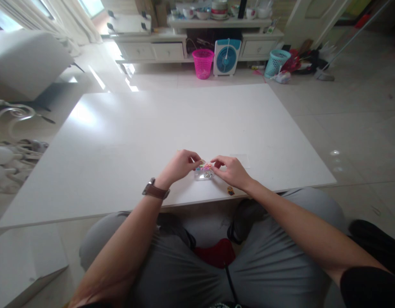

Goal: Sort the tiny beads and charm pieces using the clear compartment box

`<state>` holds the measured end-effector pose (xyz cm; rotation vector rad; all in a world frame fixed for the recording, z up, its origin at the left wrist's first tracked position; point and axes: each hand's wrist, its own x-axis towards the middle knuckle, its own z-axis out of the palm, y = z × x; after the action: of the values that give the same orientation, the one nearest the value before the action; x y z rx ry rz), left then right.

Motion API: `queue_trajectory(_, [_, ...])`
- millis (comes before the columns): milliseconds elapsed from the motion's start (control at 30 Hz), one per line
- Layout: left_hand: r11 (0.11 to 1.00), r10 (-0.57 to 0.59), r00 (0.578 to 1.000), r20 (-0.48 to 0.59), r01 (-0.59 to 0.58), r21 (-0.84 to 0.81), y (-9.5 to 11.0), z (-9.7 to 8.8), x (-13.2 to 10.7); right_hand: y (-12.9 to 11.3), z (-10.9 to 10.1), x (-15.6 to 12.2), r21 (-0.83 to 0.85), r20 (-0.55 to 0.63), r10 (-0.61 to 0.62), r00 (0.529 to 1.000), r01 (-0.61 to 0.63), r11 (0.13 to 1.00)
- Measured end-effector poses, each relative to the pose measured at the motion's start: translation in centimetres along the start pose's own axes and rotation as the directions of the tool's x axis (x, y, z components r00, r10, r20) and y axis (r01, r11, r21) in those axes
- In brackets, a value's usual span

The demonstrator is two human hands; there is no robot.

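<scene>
A small clear plastic box [203, 176] lies near the table's front edge, between my two hands. Tiny coloured pieces [206, 166], mostly pink and green, show at its far side, and pale ring-like bits sit in its near part. My left hand [183, 163], with a brown-strapped watch on the wrist, reaches the box's left far corner, thumb and finger closed together. From the right, my right hand [230, 169] bends its fingertips in at the coloured pieces. Whatever either hand pinches is too small to name.
A clear flat lid-like piece [240, 161] lies beyond my right hand. Close to the table edge is a small yellow and dark figure [230, 191]. The white table [126, 141] spreads out ahead. Beyond it stand a pink basket [203, 64] and a blue fan [227, 57].
</scene>
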<state>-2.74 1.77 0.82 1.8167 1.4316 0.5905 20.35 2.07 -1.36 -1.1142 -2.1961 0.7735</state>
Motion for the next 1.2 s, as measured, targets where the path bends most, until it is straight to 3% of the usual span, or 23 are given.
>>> queue_trajectory(100, [0.976, -0.127, 0.990, -0.062, 0.136, 0.172, -1.4, -2.8, -0.1, 0.0, -0.1, -0.1, -0.022, -0.016, 0.010, 1.000, -0.011, 1.000])
queue_trajectory(200, [0.894, -0.277, 0.953, -0.123, 0.302, 0.330, -2.9, -4.9, -0.2, 0.0, -0.1, -0.2, -0.046, -0.001, 0.000, 1.000, 0.000, 0.999])
queue_trajectory(400, [0.842, -0.437, 0.900, 0.011, 0.405, 0.356, -4.2, -4.7, 0.2, -0.1, -0.2, -0.1, -0.053, 0.039, -0.018, 0.999, 0.020, 0.998])
queue_trajectory(967, [0.802, -0.340, 0.916, -0.212, 0.400, 0.444, -5.4, -3.5, 0.7, 0.0, -0.1, 0.0, -0.073, 0.055, -0.046, 0.997, 0.050, 0.996])
queue_trajectory(1200, [0.845, -0.212, 0.943, -0.257, 0.309, 0.437, -3.3, -3.6, -0.3, 0.1, 0.0, 0.1, -0.123, 0.055, -0.048, 0.997, 0.054, 0.991])
